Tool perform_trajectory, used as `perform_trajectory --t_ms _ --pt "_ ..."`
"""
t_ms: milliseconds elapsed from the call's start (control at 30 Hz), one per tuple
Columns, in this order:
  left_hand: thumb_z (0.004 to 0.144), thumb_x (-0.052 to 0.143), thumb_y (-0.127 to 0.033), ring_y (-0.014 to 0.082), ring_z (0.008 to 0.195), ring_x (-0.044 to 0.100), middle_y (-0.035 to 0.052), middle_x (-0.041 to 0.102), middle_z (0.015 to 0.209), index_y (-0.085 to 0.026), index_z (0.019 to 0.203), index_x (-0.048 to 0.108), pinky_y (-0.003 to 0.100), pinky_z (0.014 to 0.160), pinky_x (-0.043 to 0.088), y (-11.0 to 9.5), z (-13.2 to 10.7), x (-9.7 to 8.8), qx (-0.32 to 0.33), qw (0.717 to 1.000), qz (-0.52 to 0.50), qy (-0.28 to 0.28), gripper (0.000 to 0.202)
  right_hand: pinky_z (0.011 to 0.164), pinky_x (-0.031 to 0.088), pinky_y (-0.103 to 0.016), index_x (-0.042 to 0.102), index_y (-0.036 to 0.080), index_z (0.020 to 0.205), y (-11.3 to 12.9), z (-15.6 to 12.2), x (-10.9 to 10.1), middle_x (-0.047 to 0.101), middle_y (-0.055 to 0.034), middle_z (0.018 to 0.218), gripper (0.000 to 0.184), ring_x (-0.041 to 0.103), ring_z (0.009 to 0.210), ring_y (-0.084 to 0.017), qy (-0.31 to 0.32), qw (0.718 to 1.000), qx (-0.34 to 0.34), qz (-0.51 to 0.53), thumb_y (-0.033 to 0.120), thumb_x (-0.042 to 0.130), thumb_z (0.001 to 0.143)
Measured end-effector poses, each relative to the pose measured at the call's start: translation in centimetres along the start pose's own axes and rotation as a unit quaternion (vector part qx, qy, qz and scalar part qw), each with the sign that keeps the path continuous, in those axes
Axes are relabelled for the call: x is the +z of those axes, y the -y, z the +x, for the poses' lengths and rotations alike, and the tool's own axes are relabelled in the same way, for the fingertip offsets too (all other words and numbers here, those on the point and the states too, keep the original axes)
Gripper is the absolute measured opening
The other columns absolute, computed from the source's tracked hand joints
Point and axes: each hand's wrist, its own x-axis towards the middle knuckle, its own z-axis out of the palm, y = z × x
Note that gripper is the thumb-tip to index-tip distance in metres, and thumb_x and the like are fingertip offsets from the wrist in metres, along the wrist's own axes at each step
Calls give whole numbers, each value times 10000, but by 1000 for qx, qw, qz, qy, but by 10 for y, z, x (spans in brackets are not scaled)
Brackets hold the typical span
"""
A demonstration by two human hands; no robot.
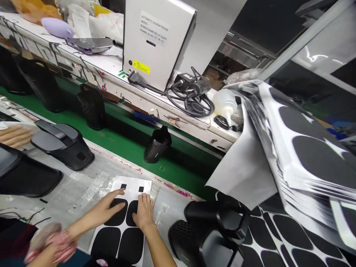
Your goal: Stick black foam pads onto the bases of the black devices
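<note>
A white backing sheet (131, 188) with rounded black pads and two small black squares lies on the grey bench. My left hand (107, 208) is over its left side, thumb and index finger spread apart, holding nothing visible. On the right side of the sheet rests my right hand (144, 214), its fingers extended near one small square and its thumb at the edge of a black pad (131, 213). To the right of that hand are black plastic housings (191, 237) with perforated sides. A pink scrunchie (62, 246) circles my left wrist.
A stack of pad sheets (300, 148) overhangs at the right. Black vacuum-like units (63, 144) sit at left beside a co-worker's hand (16, 135). Several black containers stand on the green conveyor (122, 141). Behind it are a screw feeder (155, 44) and coiled cable (191, 96).
</note>
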Motion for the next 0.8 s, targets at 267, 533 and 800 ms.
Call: perform_trajectory --t_ms 267,533,800 --pt "717 769 -324 320 1550 12 132 25 1665 -163 1594 183 526 1269 63 -13 9 24 -66 973 143 170 1067 1165 333 -588 555 146 1335 -1 25 -4 504 -135 1452 616 415 1395 -347 60 989 -33 -135 189 814 778" --pt "764 757 -334 303 1555 -37 89 -31 1680 -194 1604 119 503 1270 23 -14 10 25 -83 964 164 192 1064 1151 362 -522 502 138 1388 -9 -2 6 520 -123 1420 497 450 1357 -296 -25 987 -53 -146 157 642 911" --pt "784 731 -337 302 1556 -43 83 -35 1685 -194 1605 118 502 1269 16 -16 10 28 -94 962 172 190 1035 1128 387 -538 585 135 1260 -16 15 10 561 -119 1362 433 475 1332 -307 -15 988 -47 -147 268 723 871"
